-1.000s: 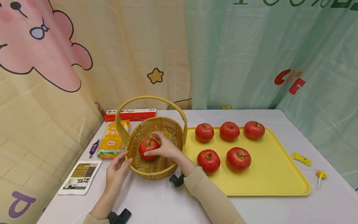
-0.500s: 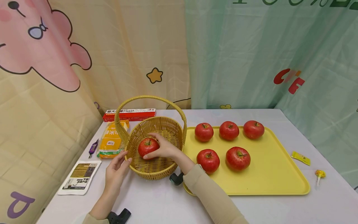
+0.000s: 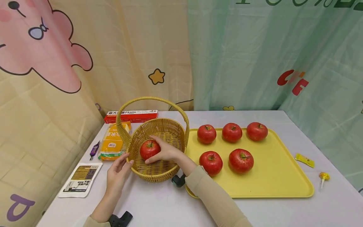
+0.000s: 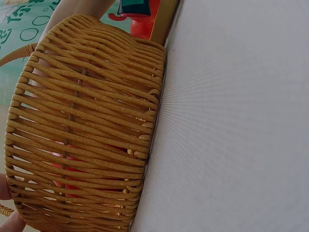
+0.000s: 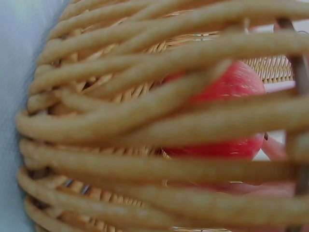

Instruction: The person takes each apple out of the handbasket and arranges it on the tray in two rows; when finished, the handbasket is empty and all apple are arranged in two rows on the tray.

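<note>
A wicker basket [image 3: 167, 126] with a tall hoop handle stands left of a yellow tray [image 3: 272, 176]. My right hand [image 3: 161, 150] reaches into the basket and grips a red apple [image 3: 148, 149] low inside it. The apple [image 5: 227, 89] shows through the weave in the right wrist view. My left hand [image 3: 119, 168] rests against the basket's near left rim, its fingers fairly straight. The basket wall [image 4: 82, 140] fills the left wrist view, with red showing through it. Several more red apples [image 3: 240, 160] lie on the tray.
A red pasta box [image 3: 131, 115], an orange noodle packet [image 3: 113, 142], a purple wrapper [image 3: 95, 149] and a printed sachet [image 3: 80, 179] lie left of the basket. A yellow sweet [image 3: 304, 160] and a lollipop [image 3: 323, 177] lie right of the tray. Curtains hang behind the table.
My right hand has lowered the apple slightly deeper into the basket. The left hand stays on the rim.
</note>
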Action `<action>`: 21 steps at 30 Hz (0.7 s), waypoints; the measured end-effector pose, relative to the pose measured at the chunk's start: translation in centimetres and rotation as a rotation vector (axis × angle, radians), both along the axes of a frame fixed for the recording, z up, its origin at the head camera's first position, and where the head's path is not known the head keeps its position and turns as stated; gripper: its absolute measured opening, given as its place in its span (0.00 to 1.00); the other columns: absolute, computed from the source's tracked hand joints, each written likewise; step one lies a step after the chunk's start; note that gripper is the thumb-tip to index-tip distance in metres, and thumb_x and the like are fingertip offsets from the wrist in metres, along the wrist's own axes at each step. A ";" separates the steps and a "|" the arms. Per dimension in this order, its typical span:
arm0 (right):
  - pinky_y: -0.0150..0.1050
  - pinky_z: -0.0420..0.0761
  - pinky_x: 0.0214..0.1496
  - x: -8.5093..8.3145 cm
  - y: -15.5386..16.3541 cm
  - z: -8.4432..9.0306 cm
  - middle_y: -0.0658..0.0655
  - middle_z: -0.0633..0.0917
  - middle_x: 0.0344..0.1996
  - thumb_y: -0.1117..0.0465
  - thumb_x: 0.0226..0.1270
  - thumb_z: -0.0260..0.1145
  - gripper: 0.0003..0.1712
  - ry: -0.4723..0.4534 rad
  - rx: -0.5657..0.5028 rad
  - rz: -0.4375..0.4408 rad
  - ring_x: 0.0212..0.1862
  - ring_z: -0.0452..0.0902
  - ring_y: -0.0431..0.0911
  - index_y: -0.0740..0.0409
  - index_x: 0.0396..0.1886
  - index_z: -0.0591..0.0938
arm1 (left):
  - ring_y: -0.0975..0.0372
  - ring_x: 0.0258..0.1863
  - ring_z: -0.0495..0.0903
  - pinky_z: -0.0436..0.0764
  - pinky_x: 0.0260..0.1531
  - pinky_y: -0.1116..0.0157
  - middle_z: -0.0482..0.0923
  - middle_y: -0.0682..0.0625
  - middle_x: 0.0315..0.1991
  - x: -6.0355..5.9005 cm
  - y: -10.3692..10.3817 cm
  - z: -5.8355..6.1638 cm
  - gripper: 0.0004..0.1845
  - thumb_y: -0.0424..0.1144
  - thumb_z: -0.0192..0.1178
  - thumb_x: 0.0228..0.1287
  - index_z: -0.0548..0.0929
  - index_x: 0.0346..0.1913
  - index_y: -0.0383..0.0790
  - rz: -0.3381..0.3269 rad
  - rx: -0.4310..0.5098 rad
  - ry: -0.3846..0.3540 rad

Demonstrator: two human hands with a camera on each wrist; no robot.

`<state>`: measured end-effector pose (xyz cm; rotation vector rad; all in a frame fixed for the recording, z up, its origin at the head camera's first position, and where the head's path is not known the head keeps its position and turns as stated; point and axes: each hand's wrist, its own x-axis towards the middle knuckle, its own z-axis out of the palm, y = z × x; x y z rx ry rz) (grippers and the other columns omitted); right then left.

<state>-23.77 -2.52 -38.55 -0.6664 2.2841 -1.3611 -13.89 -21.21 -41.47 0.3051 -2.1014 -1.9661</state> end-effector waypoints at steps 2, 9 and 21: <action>0.49 0.71 0.60 0.0 0.0 0.0 0.54 0.64 0.65 0.51 0.44 0.78 0.56 -0.001 0.006 0.002 0.62 0.65 0.52 0.39 0.72 0.56 | 0.53 0.66 0.62 0.71 0.48 0.82 0.62 0.46 0.66 0.0 0.0 0.0 0.23 0.37 0.58 0.66 0.70 0.62 0.33 0.001 0.001 -0.001; 0.48 0.71 0.61 -0.1 0.0 -0.2 0.53 0.65 0.64 0.51 0.44 0.78 0.55 0.004 0.002 0.003 0.62 0.65 0.51 0.43 0.71 0.58 | 0.54 0.66 0.62 0.71 0.48 0.82 0.62 0.46 0.66 0.0 0.0 0.0 0.23 0.37 0.58 0.66 0.70 0.62 0.33 -0.001 -0.001 -0.003; 0.49 0.72 0.57 -0.2 -0.1 -0.4 0.56 0.65 0.59 0.50 0.46 0.77 0.46 0.069 0.093 0.030 0.57 0.65 0.51 0.44 0.66 0.66 | 0.53 0.66 0.61 0.72 0.47 0.82 0.62 0.46 0.66 0.1 0.0 0.0 0.24 0.38 0.58 0.66 0.70 0.62 0.34 -0.007 0.012 -0.006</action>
